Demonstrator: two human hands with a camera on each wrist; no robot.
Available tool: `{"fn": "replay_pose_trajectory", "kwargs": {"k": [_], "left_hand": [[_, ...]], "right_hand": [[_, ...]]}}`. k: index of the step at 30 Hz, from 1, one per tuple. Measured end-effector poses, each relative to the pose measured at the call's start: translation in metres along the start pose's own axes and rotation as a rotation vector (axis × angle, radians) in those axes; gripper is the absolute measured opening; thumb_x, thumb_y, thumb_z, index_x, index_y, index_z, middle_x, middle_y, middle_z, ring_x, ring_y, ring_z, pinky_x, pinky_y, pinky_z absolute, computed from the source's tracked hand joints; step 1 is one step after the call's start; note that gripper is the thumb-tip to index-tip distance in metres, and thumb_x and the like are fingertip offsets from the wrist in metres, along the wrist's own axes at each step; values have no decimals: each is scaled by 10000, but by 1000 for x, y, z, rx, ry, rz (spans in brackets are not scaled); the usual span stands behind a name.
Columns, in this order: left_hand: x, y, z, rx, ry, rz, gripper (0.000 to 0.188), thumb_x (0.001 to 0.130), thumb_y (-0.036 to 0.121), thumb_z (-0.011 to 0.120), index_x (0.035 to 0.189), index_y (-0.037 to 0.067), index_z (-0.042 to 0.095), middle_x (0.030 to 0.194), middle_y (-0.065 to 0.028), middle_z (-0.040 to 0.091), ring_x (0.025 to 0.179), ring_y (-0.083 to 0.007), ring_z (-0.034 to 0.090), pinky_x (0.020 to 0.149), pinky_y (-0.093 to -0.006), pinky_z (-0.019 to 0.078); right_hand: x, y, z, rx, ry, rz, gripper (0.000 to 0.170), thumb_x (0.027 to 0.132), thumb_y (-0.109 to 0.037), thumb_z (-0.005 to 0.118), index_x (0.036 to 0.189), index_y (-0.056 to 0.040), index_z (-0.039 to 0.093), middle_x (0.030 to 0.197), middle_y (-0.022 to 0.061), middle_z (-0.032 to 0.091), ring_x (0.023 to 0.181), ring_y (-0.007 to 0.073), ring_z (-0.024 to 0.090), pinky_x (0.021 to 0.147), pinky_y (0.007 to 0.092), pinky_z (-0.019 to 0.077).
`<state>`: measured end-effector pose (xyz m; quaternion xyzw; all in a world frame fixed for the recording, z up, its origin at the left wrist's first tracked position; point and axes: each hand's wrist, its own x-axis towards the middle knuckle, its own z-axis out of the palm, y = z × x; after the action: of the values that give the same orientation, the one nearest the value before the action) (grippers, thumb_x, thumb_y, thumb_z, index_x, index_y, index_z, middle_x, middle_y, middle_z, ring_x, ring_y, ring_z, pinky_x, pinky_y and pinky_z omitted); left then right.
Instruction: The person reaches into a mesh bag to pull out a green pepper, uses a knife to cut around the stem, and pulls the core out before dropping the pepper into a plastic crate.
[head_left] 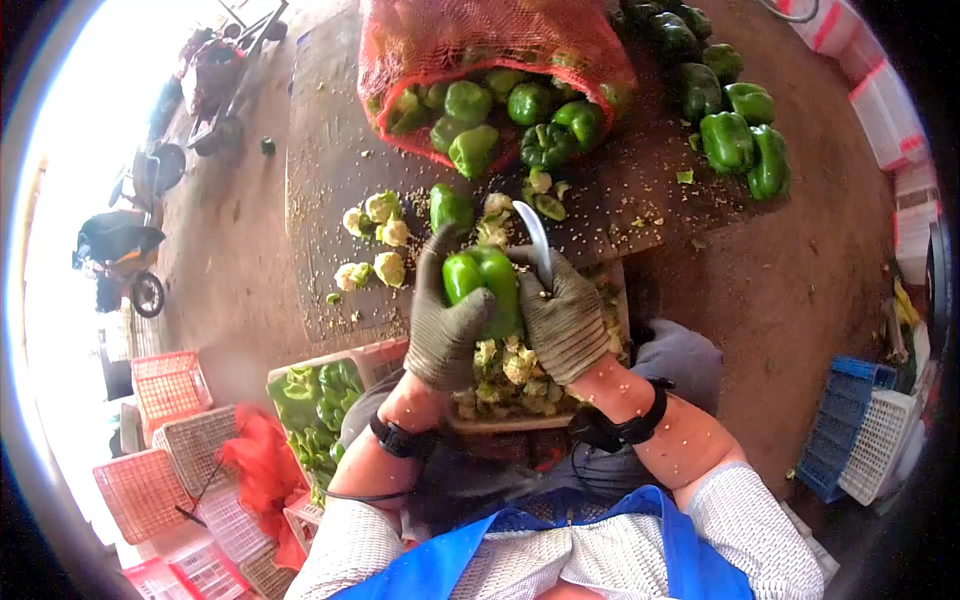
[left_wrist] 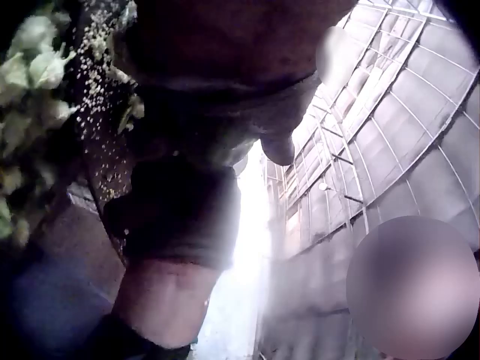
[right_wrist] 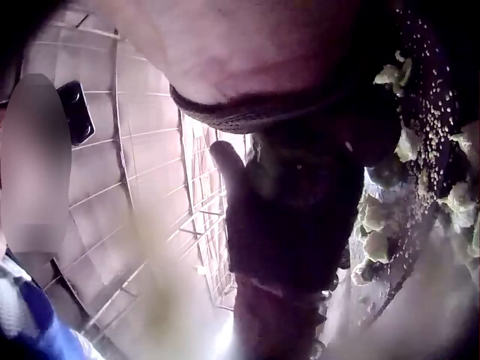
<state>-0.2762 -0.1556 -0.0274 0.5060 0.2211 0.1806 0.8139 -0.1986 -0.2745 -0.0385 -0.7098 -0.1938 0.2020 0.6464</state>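
Observation:
In the head view, my gloved left hand (head_left: 446, 335) grips a green bell pepper (head_left: 490, 275) from the left, thumb across its near side. On the pepper's other side, my gloved right hand (head_left: 566, 322) holds a small knife with a pale curved blade (head_left: 537, 238), its tip pointing up and away; the handle is hidden in the palm. Another bell pepper (head_left: 451, 207) lies just beyond the left fingers. Under both hands sits a crate (head_left: 470, 424) of cut pepper cores (head_left: 518, 365). Both wrist views are dark, showing gloves (right_wrist: 292, 217) and scattered cores (left_wrist: 41, 67).
A red mesh sack (head_left: 490, 35) spills bell peppers at the board's far side. More whole peppers (head_left: 727, 142) line the right. Cores (head_left: 388, 268) and seeds litter the board (head_left: 330, 130). A crate of peppers (head_left: 325, 400) stands at left, with stacked plastic crates (head_left: 172, 385) beyond.

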Motion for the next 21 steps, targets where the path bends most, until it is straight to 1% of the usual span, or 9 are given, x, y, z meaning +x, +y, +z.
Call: {"fn": "replay_pose_trajectory", "kwargs": {"k": [5,7,9,10,13,14,17,18,21], "left_hand": [[19,26,-10,426,142,185,804,712,135,845,1389,33,425,1201,-114,591,1066,-185,600,899,-314,532],[23,17,-21,610,61,279,826,671,163,884,1364,32,454,1207,-122,597,1079,-202,602,923,-325,514],[21,16,-24,968,-134,537,857,630,161,910,1355,41,469,1216,-133,600,1095,-233,602,956,-351,492],[19,12,-25,994,-160,471,865,613,126,912,1353,42,472,1213,-142,601,1109,-262,599,968,-373,482],[14,14,-19,938,-152,586,901,609,134,914,1372,38,446,1222,-137,600,1115,-258,598,972,-368,483],[14,8,-16,805,-75,638,861,683,164,884,1393,35,412,1227,-124,596,1118,-244,592,962,-355,492],[10,21,5,417,193,442,764,791,207,816,1403,38,393,1221,-112,596,1076,-218,601,949,-338,500],[16,20,0,399,220,467,649,881,246,738,1397,39,402,1187,-103,602,1007,-196,616,903,-314,517],[19,21,3,214,275,293,614,913,263,707,1400,48,402,1144,-96,605,953,-175,612,848,-297,522]], "right_hand": [[-1,-10,15,33,-204,17,452,891,-53,586,1339,-32,526,1161,199,654,1111,298,635,914,361,508],[-3,-4,18,50,-206,5,493,857,-45,613,1339,-31,513,1154,199,650,1100,302,633,912,366,508],[-2,-6,17,-60,-176,-32,463,824,-31,627,1278,-32,538,1080,192,666,1023,317,653,858,370,524],[-3,-3,18,-94,-145,-50,461,822,-20,626,1275,-39,541,1070,194,672,1008,326,662,835,365,533],[-7,-2,22,-72,-128,-55,441,817,-24,619,1251,-47,544,1062,191,669,983,339,660,819,377,533],[-6,-6,25,-38,-136,-57,431,816,-32,617,1241,-48,544,1063,189,664,978,341,655,822,385,529],[-5,-4,35,-58,-168,-60,401,842,-44,595,1240,-46,546,1025,204,669,930,354,658,779,405,531],[-4,3,44,-80,-192,-21,395,839,-17,584,1233,-36,553,1007,203,671,912,350,659,763,401,528],[-10,13,53,-114,-190,29,374,837,7,579,1210,-14,570,1012,206,673,904,340,660,768,398,524]]}}
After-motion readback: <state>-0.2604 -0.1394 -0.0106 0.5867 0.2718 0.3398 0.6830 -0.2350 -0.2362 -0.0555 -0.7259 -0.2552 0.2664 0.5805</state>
